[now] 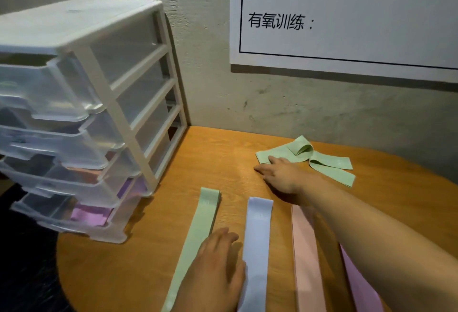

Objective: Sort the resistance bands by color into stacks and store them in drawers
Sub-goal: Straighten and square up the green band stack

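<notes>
The right hand (280,175) is reaching toward the back edge of the counter (223,153), its fingers lying straight and close together, pinching nothing, with the tips touching the left end of the loose green bands (309,160). The left hand (213,269) is resting near the front edge, fingers relaxed and slightly curved, pressing on the green stack (198,225) just beside the blue stack (257,237). The step in hand is probably gathering the tangled green bands. Doing it well likely means pinching one band at its end, lifting it free of the fold, smoothing it flat, then laying it squarely on the green stack while the left hand is steadying that stack. Four stacks are lying side by side: green, blue, a pink stack (304,249) and a purple stack (357,284) partly hidden by the forearm. The loose heap is showing at least two bands; the exact count is unclear. The drawer unit (99,88) at the left edge is showing four drawers, all partly pulled out.
</notes>
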